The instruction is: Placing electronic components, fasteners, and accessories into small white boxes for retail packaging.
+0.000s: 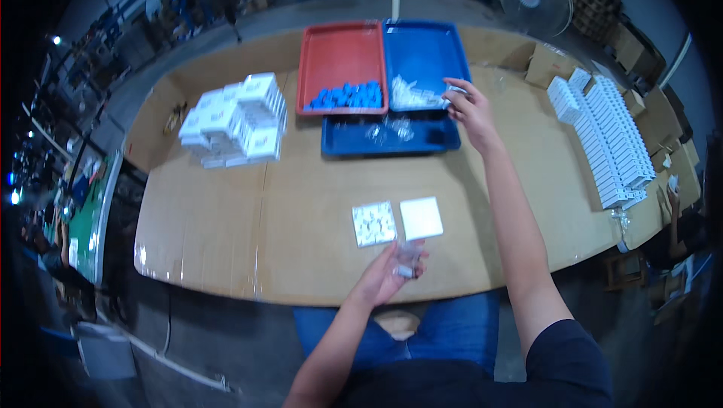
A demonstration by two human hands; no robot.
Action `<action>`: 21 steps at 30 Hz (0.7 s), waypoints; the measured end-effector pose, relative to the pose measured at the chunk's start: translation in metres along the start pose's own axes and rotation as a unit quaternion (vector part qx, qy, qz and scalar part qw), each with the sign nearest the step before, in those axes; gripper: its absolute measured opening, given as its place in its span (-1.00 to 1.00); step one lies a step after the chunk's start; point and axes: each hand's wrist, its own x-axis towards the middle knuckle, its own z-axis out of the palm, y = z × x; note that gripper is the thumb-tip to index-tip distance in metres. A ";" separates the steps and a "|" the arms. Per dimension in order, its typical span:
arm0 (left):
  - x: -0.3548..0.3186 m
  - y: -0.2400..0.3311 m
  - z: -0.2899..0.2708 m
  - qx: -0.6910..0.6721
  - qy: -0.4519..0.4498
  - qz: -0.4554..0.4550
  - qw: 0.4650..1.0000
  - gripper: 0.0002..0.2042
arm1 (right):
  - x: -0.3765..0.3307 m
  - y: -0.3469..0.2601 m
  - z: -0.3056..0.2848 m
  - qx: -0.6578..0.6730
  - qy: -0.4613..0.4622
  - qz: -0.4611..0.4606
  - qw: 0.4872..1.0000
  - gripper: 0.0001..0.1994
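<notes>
Near the table's front edge, my left hand (pixel 388 272) is closed around a small clear plastic packet (pixel 407 261) with something whitish at its lower end. Just beyond that hand lie a white square with a grey speckled pattern (pixel 373 224) and a plain white square (pixel 421 218), side by side. My right arm reaches far forward. At the near right corner of the blue tray (pixel 423 43), my right hand (pixel 470 111) has its fingers pinched together; a pale bit shows at the fingertips, too small to name. Beside them in the tray is a heap of small clear and white pieces (pixel 413 95).
A red tray (pixel 343 50) holds small blue pieces (pixel 348 96). In front sits a dark blue tray (pixel 343 139) with several clear pieces. White boxes are stacked at the left (pixel 235 122) and in long rows at the right (pixel 605 141). Cardboard walls (pixel 233 62) edge the table.
</notes>
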 end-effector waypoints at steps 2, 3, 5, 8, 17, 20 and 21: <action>0.005 0.003 0.008 0.014 0.003 0.000 1.000 -0.38 | -0.067 0.003 -0.004 -0.069 0.013 0.003 0.998 -0.78; 0.007 0.005 0.011 0.012 -0.001 -0.004 1.000 -0.37 | -0.101 0.008 -0.005 -0.082 0.006 0.033 0.996 -0.80; 0.007 0.009 0.013 0.005 -0.013 -0.005 1.000 -0.38 | -0.164 0.025 -0.006 -0.092 -0.011 0.086 0.992 -0.84; 0.003 0.007 0.012 0.023 0.001 0.005 1.000 -0.40 | -0.227 0.039 -0.003 -0.083 -0.014 0.124 0.989 -0.84; 0.000 0.005 0.022 0.070 0.003 0.001 0.998 -0.47 | -0.248 0.017 0.018 -0.150 -0.093 0.118 0.977 -0.93; -0.001 0.004 0.019 0.088 -0.012 -0.009 0.996 -0.47 | -0.239 0.019 0.018 -0.205 -0.185 0.120 0.954 -0.96; 0.000 0.003 0.018 0.090 -0.011 -0.008 0.996 -0.47 | -0.236 0.021 0.019 -0.204 -0.186 0.118 0.954 -0.96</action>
